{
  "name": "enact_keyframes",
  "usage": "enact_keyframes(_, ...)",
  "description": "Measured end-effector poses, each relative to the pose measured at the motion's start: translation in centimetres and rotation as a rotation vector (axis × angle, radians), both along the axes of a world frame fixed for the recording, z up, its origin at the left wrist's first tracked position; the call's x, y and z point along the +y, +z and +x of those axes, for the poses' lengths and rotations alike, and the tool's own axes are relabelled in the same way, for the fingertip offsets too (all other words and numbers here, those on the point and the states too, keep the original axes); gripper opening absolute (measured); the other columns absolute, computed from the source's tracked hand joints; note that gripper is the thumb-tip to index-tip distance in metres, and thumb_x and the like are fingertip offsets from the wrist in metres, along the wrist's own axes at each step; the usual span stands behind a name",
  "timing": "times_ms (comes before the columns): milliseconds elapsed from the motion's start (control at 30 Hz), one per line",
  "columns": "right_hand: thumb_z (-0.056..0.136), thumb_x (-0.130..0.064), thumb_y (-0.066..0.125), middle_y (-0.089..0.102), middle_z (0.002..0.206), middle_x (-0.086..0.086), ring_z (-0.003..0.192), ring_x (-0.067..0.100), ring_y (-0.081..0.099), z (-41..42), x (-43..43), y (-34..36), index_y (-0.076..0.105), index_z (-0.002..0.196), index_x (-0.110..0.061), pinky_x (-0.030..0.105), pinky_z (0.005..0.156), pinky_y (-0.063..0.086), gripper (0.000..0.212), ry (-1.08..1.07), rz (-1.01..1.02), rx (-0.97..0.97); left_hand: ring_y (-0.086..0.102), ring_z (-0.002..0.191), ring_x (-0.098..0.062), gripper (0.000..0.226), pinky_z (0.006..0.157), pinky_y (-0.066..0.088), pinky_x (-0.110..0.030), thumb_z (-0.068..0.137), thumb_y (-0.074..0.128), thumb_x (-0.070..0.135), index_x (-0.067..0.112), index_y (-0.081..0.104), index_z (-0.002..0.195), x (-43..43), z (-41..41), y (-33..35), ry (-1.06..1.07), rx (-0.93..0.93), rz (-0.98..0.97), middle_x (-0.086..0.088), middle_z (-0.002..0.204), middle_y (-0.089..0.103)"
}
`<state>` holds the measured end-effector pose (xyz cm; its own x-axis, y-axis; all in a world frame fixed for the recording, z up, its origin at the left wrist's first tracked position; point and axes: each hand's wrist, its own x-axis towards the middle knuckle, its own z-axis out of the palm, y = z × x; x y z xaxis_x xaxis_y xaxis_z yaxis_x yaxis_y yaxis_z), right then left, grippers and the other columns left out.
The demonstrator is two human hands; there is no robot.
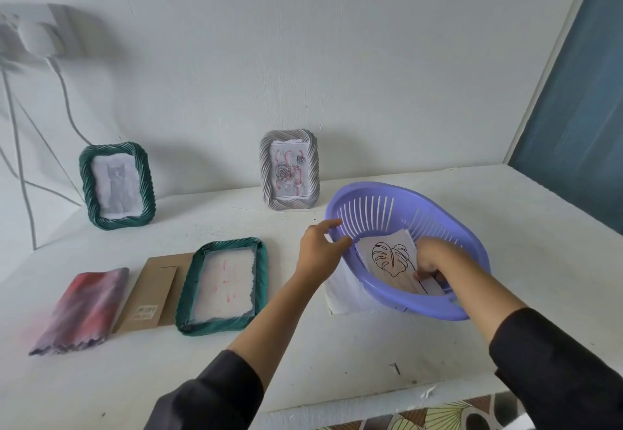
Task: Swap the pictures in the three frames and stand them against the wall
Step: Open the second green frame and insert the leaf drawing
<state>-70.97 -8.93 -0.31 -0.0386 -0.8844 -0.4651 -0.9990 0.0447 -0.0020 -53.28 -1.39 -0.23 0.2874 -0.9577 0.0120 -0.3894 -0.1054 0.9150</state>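
Sleeves (556, 362), basket (404, 190) with leaf picture (387, 257) — cloth (84, 308), cardboard (148, 291) leftward.

The scene is lit softly and evenly by cool, daylight-like light, and only faint, diffuse shadows are cast on the wall (337, 58) beside the green frame (117, 186) and the grey frame (289, 170). The centre is rendered fairly sharp, while the wall socket (37, 35) and the folded cloth (81, 308) at the left edge are smeared and stretched by wide-angle distortion.

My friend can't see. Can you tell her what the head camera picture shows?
A person's right hand pinches a leaf drawing inside a purple basket while the left hand grips its rim. Behind, a green frame with a cat picture and a grey frame with roses stand against the wall; another green frame lies flat on the table.
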Motion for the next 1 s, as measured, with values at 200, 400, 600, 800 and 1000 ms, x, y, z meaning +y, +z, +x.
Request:
enact_keyframes(200,0.082,-0.01,0.066,0.061,0.121,0.016,0.097,0.028,0.061,0.0,-0.3,0.0,0.056,0.117,0.001,0.03,0.081,0.047,0.039,0.025,-0.1,0.037,0.057,0.114,-0.026,0.044,0.096,0.044,-0.032,0.085,0.061,0.018,0.019,0.055,0.128,0.2,0.0,0.2,-0.002,0.003,-0.001,-0.006,0.132,0.055)
enact_keyframes(400,0.086,0.003,0.049,0.056,0.128,0.013,0.106,0.029,0.06,-0.3,-0.1,0.4,0.049,0.125,-0.002,0.029,0.068,0.043,0.04,0.004,-0.185,0.07,0.057,0.106,-0.019,0.044,0.087,0.042,-0.024,0.086,0.06,0.018,0.019,0.053,0.13,0.3,0.1,0.3,-0.02,0.029,-0.003,-0.007,0.131,0.055)
enact_keyframes(600,0.089,-0.006,0.04,0.058,0.116,0.012,0.102,0.029,0.058,-0.3,0.9,2.0,0.045,0.129,-0.005,0.027,0.07,0.039,0.04,-0.062,-0.249,-0.021,0.051,0.118,-0.023,0.043,0.101,0.042,-0.033,0.085,0.062,0.027,0.025,0.055,0.128,0.0,0.2,-0.2,-0.006,-0.003,0.023,-0.008,0.135,0.048)
enact_keyframes(800,0.085,-0.02,0.051,0.054,0.077,0.012,0.073,0.031,0.048,2.0,5.0,7.9,0.046,0.068,-0.01,0.024,0.055,0.032,0.02,-0.015,-0.605,-0.254,0.056,0.107,-0.016,0.032,0.092,0.044,-0.03,0.086,0.061,0.039,0.018,0.065,0.11,1.6,0.3,1.9,0.055,0.118,-0.148,-0.001,0.115,0.061)
enact_keyframes(1000,0.09,-0.019,0.045,0.063,0.095,0.01,0.095,0.035,0.059,11.2,11.4,10.1,0.057,0.088,-0.011,0.031,0.069,0.038,0.014,0.349,-0.719,-0.282,0.057,0.067,-0.011,0.025,0.06,0.051,-0.021,0.092,0.05,0.041,0.018,0.06,0.089,3.6,3.1,4.9,-0.068,0.691,-0.014,0.003,0.074,0.06)
